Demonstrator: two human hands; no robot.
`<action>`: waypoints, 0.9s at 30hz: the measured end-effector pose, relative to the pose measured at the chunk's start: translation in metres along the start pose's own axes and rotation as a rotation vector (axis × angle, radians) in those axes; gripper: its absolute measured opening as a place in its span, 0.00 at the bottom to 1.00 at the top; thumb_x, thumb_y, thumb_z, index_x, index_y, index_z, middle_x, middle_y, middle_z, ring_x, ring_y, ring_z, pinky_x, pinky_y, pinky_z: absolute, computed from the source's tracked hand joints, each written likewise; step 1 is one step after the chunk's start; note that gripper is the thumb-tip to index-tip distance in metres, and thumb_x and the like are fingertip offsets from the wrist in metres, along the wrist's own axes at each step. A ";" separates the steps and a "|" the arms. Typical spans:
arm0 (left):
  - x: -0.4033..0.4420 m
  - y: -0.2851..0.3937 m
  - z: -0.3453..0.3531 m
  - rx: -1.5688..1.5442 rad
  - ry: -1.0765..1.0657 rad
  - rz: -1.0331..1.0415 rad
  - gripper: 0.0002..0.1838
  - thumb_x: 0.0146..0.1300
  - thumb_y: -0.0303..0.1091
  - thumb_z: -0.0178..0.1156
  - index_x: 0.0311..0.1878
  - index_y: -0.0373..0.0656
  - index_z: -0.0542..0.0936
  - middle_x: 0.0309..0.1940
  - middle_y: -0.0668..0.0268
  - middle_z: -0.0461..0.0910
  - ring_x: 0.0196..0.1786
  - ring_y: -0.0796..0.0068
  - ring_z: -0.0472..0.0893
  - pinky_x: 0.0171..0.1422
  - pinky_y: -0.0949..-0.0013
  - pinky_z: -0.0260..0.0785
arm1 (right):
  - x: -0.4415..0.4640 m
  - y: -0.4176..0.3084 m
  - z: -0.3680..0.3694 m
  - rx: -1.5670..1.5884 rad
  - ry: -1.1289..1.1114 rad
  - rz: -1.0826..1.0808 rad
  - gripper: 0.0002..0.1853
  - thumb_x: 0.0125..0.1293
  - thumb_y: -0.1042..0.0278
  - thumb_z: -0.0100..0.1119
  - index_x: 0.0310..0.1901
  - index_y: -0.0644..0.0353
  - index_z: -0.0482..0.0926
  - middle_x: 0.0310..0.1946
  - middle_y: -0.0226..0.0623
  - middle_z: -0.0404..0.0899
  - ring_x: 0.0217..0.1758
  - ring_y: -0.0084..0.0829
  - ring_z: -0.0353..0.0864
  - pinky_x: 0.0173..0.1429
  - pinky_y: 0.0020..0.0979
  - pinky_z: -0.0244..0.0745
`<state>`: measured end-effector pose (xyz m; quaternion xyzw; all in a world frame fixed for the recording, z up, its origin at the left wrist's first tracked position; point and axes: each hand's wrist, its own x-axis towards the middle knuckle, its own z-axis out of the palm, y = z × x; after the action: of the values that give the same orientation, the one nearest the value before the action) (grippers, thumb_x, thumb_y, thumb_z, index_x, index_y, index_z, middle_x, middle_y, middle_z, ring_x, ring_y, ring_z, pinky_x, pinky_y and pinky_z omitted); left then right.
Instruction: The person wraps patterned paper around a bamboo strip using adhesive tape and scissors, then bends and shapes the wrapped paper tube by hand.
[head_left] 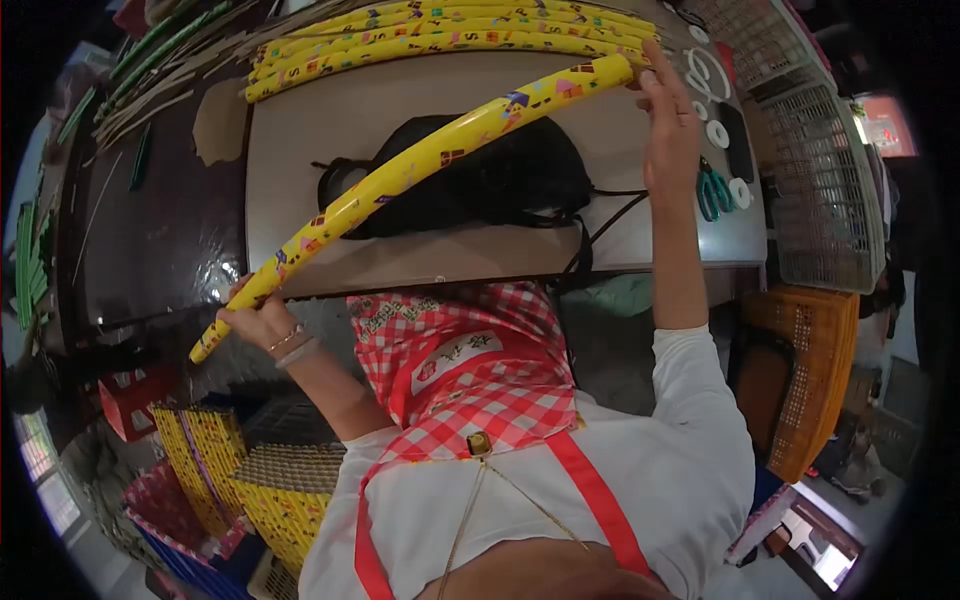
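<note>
A long, slim yellow tube with a glossy, colourful print slants over the table from lower left to upper right. Near its lower end, my left hand is closed around it, with a bracelet on the wrist. At the upper end is my right hand; its fingertips touch the tube's end, fingers fairly straight, and part of the contact is hidden. Beneath the tube a black bag with straps lies on the table. Several matching yellow tubes lie side by side along the far edge.
Right of my right hand are teal-handled scissors and white tape rolls. Wire baskets and orange crates stand at the right. Yellow patterned stacks sit at lower left. Brown strips lie at far left.
</note>
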<state>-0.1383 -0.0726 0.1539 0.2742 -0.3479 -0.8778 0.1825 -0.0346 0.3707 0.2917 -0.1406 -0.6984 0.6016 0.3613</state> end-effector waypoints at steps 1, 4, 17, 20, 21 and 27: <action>-0.002 -0.001 0.005 -0.023 0.011 0.020 0.35 0.66 0.63 0.28 0.32 0.37 0.71 0.30 0.57 0.73 0.38 0.59 0.74 0.52 0.50 0.69 | 0.001 0.002 0.000 0.006 -0.043 0.023 0.25 0.65 0.63 0.53 0.63 0.59 0.65 0.40 0.26 0.75 0.39 0.15 0.67 0.48 0.18 0.61; 0.002 -0.002 0.003 -0.077 0.019 0.054 0.35 0.66 0.62 0.29 0.34 0.37 0.72 0.31 0.56 0.74 0.39 0.58 0.74 0.53 0.51 0.69 | -0.003 0.011 0.011 0.009 -0.134 -0.017 0.33 0.63 0.57 0.56 0.65 0.64 0.58 0.44 0.27 0.74 0.44 0.16 0.68 0.51 0.20 0.60; -0.017 -0.004 0.009 -0.233 0.014 -0.043 0.27 0.68 0.58 0.36 0.33 0.40 0.67 0.28 0.59 0.71 0.35 0.62 0.73 0.49 0.58 0.70 | -0.016 0.010 0.055 -0.387 -0.040 -0.154 0.66 0.44 0.51 0.73 0.66 0.71 0.27 0.67 0.59 0.31 0.72 0.49 0.29 0.72 0.44 0.34; -0.026 -0.002 0.015 -0.194 0.001 -0.052 0.27 0.67 0.58 0.36 0.32 0.41 0.66 0.27 0.58 0.72 0.35 0.62 0.74 0.48 0.59 0.70 | -0.016 -0.002 0.057 -0.264 0.009 -0.087 0.60 0.46 0.61 0.72 0.68 0.67 0.32 0.65 0.53 0.44 0.70 0.43 0.45 0.70 0.37 0.44; -0.025 -0.001 0.013 -0.226 -0.050 -0.067 0.26 0.68 0.58 0.35 0.31 0.42 0.66 0.26 0.59 0.71 0.33 0.63 0.73 0.46 0.59 0.70 | -0.015 -0.006 0.057 -0.185 0.053 -0.027 0.58 0.47 0.64 0.71 0.68 0.65 0.34 0.64 0.51 0.49 0.68 0.40 0.50 0.68 0.36 0.49; -0.031 -0.006 0.021 -0.275 0.041 0.013 0.21 0.69 0.53 0.38 0.37 0.42 0.63 0.29 0.63 0.68 0.32 0.64 0.72 0.44 0.58 0.71 | 0.005 0.007 0.023 -0.114 0.020 0.016 0.43 0.55 0.72 0.60 0.67 0.65 0.44 0.53 0.41 0.61 0.55 0.32 0.62 0.60 0.30 0.57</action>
<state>-0.1277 -0.0417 0.1735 0.2621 -0.2222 -0.9102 0.2313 -0.0556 0.3584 0.2861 -0.1724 -0.7267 0.5624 0.3548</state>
